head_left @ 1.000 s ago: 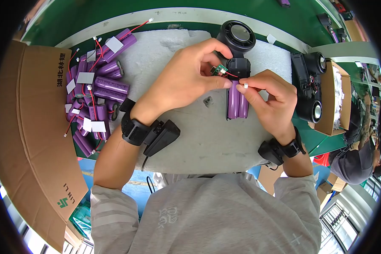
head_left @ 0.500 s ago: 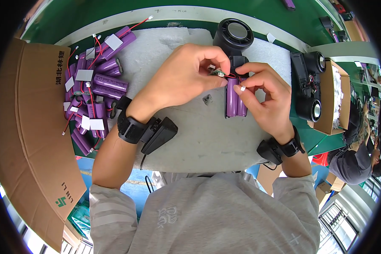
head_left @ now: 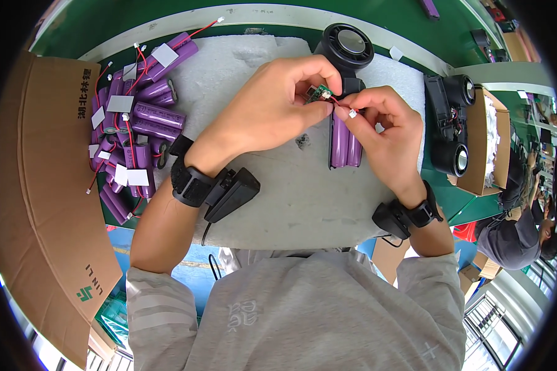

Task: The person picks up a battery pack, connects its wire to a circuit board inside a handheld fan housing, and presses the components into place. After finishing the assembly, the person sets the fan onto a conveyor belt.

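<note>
In the head view, my left hand [head_left: 284,105] is closed on a small green circuit board [head_left: 319,93], its thumb and fingers gripping the edge. My right hand [head_left: 387,127] pinches a thin red wire that ends in a white plug [head_left: 353,114]. The two hands are close together, and a red wire runs between them. Just below the fingertips lies a pair of purple battery cells [head_left: 345,145] in a dark open housing. Behind them a black round fan head [head_left: 348,46] is joined to the housing; my hands partly hide the joint.
A heap of purple battery packs [head_left: 158,114] with red wires and white pads lies at the left, beside a tall cardboard box [head_left: 62,185]. Black fan units [head_left: 455,123] and an open carton [head_left: 476,148] stand at the right. A foam mat [head_left: 278,198] covers the bench. Another person [head_left: 517,238] is at far right.
The circuit board has turned and shows more of its green face. My right fingers have moved slightly up and left, toward the board, with the white plug.
</note>
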Action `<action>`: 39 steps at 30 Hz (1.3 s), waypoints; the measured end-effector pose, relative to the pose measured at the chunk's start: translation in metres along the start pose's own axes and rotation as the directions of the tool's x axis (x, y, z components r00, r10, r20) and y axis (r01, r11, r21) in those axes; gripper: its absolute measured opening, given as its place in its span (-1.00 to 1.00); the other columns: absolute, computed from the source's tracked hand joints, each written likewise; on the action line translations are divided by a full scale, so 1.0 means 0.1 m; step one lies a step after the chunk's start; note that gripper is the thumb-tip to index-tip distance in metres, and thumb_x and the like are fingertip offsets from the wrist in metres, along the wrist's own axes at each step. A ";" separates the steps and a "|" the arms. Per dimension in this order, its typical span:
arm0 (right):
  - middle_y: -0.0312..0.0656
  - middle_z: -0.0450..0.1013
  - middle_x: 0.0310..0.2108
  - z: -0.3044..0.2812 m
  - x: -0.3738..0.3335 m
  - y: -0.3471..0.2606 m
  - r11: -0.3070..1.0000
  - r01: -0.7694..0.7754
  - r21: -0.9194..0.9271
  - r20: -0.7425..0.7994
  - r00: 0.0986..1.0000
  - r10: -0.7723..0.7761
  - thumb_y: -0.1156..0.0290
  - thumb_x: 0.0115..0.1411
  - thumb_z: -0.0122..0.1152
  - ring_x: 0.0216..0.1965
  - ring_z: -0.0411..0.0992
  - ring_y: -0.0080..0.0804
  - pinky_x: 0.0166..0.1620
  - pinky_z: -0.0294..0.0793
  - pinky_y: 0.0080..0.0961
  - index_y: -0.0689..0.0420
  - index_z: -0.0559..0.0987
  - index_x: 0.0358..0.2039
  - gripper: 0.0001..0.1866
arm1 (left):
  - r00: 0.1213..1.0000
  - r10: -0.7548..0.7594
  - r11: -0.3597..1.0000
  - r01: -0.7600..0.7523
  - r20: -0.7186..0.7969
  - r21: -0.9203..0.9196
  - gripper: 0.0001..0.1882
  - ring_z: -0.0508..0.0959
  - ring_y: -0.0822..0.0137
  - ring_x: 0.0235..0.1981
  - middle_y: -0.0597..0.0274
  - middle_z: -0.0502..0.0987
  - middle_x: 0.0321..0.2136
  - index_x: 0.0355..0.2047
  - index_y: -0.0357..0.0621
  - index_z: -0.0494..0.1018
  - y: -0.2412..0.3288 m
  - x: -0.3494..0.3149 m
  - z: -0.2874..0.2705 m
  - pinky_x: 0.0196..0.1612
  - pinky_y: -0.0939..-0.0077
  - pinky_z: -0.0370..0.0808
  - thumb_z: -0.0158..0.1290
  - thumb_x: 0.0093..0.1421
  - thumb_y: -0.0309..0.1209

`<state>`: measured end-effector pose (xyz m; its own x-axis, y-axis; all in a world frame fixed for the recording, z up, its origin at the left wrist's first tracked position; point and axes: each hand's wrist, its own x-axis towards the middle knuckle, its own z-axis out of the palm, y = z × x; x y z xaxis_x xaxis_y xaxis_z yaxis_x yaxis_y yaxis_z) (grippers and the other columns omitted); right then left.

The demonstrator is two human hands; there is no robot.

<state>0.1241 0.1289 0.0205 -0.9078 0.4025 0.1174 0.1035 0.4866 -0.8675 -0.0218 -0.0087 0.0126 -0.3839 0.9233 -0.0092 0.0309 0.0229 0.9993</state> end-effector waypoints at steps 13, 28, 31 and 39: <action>-0.28 0.57 -0.30 0.00 0.01 -0.03 0.996 0.080 -0.048 0.020 0.997 -0.079 0.62 0.09 0.32 -0.58 0.25 -0.81 -0.51 0.22 -0.81 0.21 0.49 -0.36 -0.84 | 1.000 -0.018 0.994 0.019 0.005 -0.105 -0.74 0.44 0.50 -0.50 0.24 0.49 -0.47 -0.21 -0.27 0.46 -0.01 -0.01 -0.03 -0.44 0.57 0.37 0.02 0.04 -0.62; -0.34 0.57 -0.45 0.03 0.03 -0.04 0.981 0.161 -0.112 -0.051 0.984 -0.168 0.61 0.00 0.32 -0.71 0.28 -0.73 -0.61 0.23 -0.74 0.16 0.56 -0.34 -0.82 | 0.996 -0.087 0.996 0.087 -0.011 0.020 -0.74 0.57 0.45 -0.51 0.26 0.41 -0.27 -0.12 -0.20 0.45 0.15 -0.05 -0.05 -0.44 0.62 0.50 0.06 0.14 -0.61; -0.39 0.53 -0.46 0.02 0.02 -0.10 0.973 0.165 -0.162 0.008 0.986 -0.166 0.62 0.06 0.34 -0.63 0.21 -0.79 -0.53 0.20 -0.79 0.22 0.56 -0.30 -0.82 | 0.995 -0.095 0.995 0.095 -0.040 -0.003 -0.73 0.57 0.44 -0.53 0.25 0.43 -0.28 -0.11 -0.20 0.45 0.13 -0.04 -0.05 -0.47 0.63 0.49 0.08 0.14 -0.61; -0.37 0.56 -0.42 0.06 0.02 -0.12 0.983 0.090 -0.159 -0.045 0.994 -0.099 0.60 0.05 0.35 -0.65 0.19 -0.80 -0.54 0.16 -0.78 0.21 0.56 -0.31 -0.82 | 0.997 -0.070 0.997 0.071 0.039 -0.028 -0.65 0.52 0.50 -0.45 0.29 0.49 -0.29 -0.08 -0.22 0.45 0.08 -0.02 -0.14 -0.37 0.65 0.47 0.10 0.10 -0.68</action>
<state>0.1185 0.1196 0.0284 -0.8944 0.3871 0.2241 0.0842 0.6377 -0.7656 -0.0337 -0.0158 0.0207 -0.3492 0.9336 -0.0806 -0.0226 0.0776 0.9967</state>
